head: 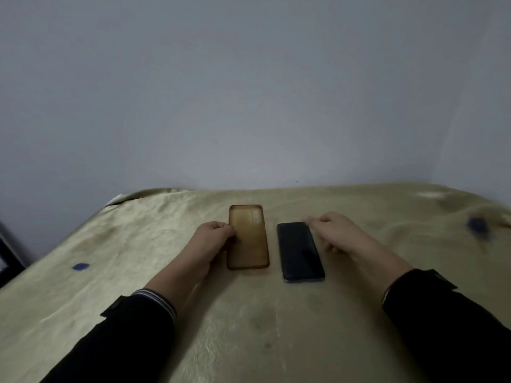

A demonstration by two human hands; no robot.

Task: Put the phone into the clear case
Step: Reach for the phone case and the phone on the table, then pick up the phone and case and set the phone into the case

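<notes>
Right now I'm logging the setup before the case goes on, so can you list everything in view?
case: one, clear with an amber-brown tint, lying open side up on the cloth, left of the phone, apart from it
phone: one, dark, lying flat, right of the case
cloth: one, yellow-green with dark blue spots, covering the surface
wall: one, pale grey, behind
sleeves: two, black
left hand: one, fingers at the case's left edge
right hand: one, blurred, at the phone's far right edge
</notes>
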